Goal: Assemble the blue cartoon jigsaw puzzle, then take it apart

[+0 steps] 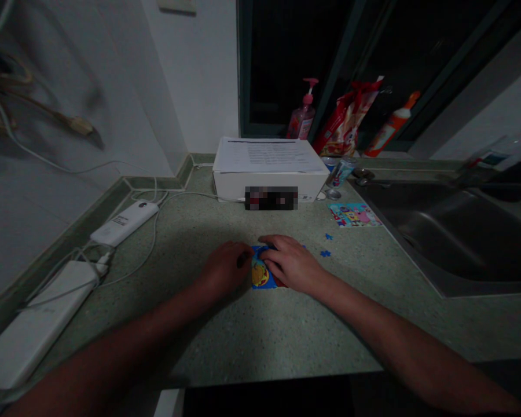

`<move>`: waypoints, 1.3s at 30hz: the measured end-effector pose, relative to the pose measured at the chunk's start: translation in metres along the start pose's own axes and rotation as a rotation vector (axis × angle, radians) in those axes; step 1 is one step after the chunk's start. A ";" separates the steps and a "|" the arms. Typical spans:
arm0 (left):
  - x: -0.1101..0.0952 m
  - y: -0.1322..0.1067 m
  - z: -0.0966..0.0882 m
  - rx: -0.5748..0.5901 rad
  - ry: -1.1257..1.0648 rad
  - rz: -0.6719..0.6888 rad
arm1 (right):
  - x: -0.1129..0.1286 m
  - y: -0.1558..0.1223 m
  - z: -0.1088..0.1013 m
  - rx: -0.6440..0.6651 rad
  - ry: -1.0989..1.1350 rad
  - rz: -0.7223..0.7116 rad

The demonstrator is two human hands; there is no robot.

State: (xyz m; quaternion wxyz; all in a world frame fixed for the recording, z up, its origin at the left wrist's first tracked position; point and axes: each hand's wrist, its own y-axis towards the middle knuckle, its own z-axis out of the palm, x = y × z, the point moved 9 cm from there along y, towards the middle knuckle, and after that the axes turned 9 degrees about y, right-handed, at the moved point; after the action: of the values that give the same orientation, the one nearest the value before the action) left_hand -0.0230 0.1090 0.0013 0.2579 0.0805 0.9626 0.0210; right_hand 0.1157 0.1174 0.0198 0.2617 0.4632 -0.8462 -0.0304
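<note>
A small blue printed jigsaw puzzle [260,275] with yellow and red areas lies flat on the speckled green countertop [260,341], partly hidden by both hands. My right hand [290,263] rests on its upper part, with the fingers over the pieces. My left hand [226,269] is curled against its left edge, and something dark shows at the fingertips. Two loose blue puzzle pieces [327,245] lie to the right. A colourful picture card [355,215] lies farther back, near the sink.
A stainless steel sink [443,231] fills the right side. A white box [269,185] topped with a printed sheet stands at the back, beside a pink pump bottle [301,119] and a red bag [345,121]. White power banks [39,321] and cables lie along the left wall.
</note>
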 end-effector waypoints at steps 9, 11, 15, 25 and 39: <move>-0.009 -0.001 0.000 -0.017 0.144 0.123 | -0.003 -0.002 -0.014 -0.054 0.026 0.003; -0.016 -0.003 -0.002 -0.041 0.167 0.204 | -0.015 -0.006 -0.032 -0.110 0.021 0.046; -0.027 -0.010 0.000 -0.043 0.219 0.353 | -0.058 -0.025 -0.074 -0.188 -0.016 0.195; -0.019 -0.009 -0.005 -0.140 0.127 0.368 | -0.151 -0.082 -0.105 0.093 -0.185 0.681; -0.019 -0.009 -0.007 -0.151 0.107 0.346 | -0.162 -0.082 -0.089 0.121 -0.162 0.744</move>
State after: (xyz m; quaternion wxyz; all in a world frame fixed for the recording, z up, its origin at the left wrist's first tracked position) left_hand -0.0112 0.0966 0.0159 0.2042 0.2237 0.9425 0.1414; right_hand 0.2908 0.2172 0.0054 0.1591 0.1350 -0.9747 0.0803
